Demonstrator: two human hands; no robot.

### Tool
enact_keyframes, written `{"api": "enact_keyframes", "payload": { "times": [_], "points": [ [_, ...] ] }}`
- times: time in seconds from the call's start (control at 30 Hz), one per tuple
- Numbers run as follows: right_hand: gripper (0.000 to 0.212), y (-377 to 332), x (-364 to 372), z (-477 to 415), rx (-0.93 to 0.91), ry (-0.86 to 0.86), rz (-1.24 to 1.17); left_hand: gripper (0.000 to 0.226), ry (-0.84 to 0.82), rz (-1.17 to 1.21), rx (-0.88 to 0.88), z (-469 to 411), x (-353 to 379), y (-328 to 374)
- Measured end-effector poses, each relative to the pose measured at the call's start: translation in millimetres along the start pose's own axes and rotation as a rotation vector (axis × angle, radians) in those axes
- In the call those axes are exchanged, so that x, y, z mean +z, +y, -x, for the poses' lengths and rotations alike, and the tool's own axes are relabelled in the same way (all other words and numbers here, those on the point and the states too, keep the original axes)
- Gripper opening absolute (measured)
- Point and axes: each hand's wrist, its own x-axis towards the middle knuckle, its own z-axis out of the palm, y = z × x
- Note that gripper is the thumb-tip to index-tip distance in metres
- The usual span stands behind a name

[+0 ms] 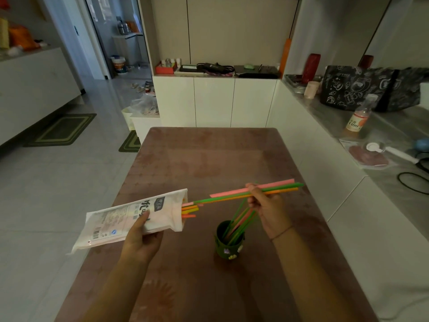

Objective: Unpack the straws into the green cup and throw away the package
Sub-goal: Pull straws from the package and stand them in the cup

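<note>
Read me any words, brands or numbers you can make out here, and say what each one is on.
"C100": on the label of the bottle on the right-hand counter.
Package in the left hand: large printed characters, small print and a barcode, all too blurred to read.
Bucket in the far room: label too small to read.

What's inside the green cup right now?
Several straws, green and pink, stand leaning in the green cup. Their lower ends and the cup's bottom are hidden by its wall.
</note>
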Motion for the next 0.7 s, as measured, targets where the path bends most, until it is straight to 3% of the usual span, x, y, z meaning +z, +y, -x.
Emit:
{"api": "enact_keyframes", "payload": {
  "times": [0.17, 0.43, 0.7],
  "points": [
    [0.009, -17, -27, -8, -0.052, 0.035, 0.212, 0.048, 0.038, 0.011, 0.003, -7, -5, 5],
    [0.018, -4, -36, -5, -0.105, -0.003, 0.808, 0.026, -0.003, -0.027, -0.06, -7, 2, -17],
    [0.01, 24, -34, -5, -0.007, -0.093, 0.827, 0.029, -0.055, -0.045, -0.078, -3, 5, -31]
  ]
}}
